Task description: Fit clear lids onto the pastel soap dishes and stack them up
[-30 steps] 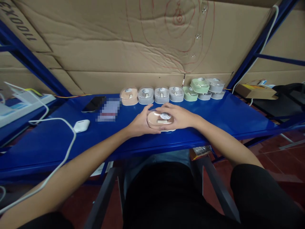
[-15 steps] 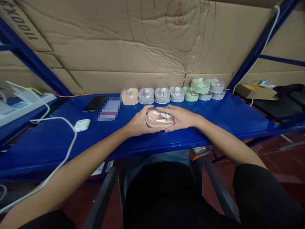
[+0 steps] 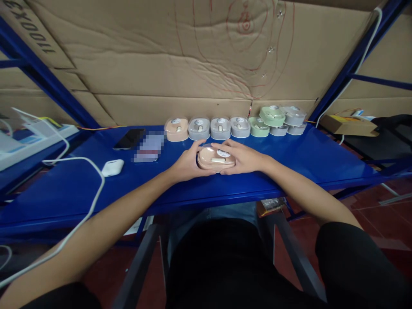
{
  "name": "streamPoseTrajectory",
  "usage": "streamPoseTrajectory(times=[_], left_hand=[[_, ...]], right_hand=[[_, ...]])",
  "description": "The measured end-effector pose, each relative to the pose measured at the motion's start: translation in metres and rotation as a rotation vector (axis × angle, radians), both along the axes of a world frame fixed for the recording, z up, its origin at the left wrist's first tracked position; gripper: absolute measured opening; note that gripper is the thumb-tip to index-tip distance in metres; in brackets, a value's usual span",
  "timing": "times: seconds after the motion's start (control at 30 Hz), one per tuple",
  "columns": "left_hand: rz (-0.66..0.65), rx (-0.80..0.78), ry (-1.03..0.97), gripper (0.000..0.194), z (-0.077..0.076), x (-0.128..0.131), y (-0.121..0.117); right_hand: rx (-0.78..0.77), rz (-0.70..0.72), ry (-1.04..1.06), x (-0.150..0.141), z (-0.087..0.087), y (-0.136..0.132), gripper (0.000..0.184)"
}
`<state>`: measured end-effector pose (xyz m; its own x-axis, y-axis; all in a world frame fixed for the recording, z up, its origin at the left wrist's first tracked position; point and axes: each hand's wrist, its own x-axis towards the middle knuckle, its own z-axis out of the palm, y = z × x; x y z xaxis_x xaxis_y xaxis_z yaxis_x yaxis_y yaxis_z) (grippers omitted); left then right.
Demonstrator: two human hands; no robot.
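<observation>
A peach-coloured plastic case [image 3: 215, 159] with a clear lid and a small round sticker rests on the blue shelf [image 3: 296, 159] in front of me. My left hand [image 3: 185, 165] grips its left end, fingers curled round it. From the right, my right hand [image 3: 243, 158] wraps over the top and right end. Behind them stands a row of similar cases [image 3: 209, 128], peach, grey and green, with a second layer stacked at the right end [image 3: 279, 114].
A black phone [image 3: 128, 138], a blurred card [image 3: 148, 146] and a white earbud case [image 3: 112, 167] on a white cable [image 3: 92, 201] lie to the left. Cardboard sheets [image 3: 193, 64] form the back wall. A flat brown box [image 3: 347, 125] sits at the far right.
Both hands have tilted the peach case slightly and shifted it a little away from me; the view has drifted a bit.
</observation>
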<state>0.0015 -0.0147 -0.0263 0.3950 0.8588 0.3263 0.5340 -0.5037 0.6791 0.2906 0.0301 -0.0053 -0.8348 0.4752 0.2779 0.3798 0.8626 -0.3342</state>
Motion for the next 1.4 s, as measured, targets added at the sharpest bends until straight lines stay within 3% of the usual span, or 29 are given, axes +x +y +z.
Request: streamPoseTrajectory(times=[0.27,0.53,0.77,0.93,1.1,1.23,1.4], left_hand=[[0.018,-0.025,0.045,0.131,0.0,-0.001,0.003],[0.02,-0.04,0.022,0.128,0.0,0.0,0.003],[-0.004,0.047,0.066,0.104,0.002,-0.001,0.004],[0.024,0.031,-0.022,0.101,0.009,-0.007,0.004],[0.035,0.044,-0.261,0.101,0.006,-0.011,0.014],[0.084,0.131,-0.368,0.097,-0.003,-0.014,0.026],[0.167,0.152,-0.309,0.077,-0.007,-0.016,0.029]], right_hand=[[0.037,-0.07,-0.049,-0.008,0.008,-0.006,0.107],[0.071,-0.1,-0.097,-0.012,0.017,-0.008,0.108],[0.003,-0.056,-0.071,-0.007,0.007,-0.003,0.11],[0.002,0.012,0.096,-0.001,-0.003,0.007,0.111],[0.095,-0.02,0.351,-0.006,-0.005,0.01,0.094],[0.277,-0.207,0.403,0.001,0.011,0.021,0.082],[0.47,-0.799,0.205,0.02,0.037,0.061,0.084]])
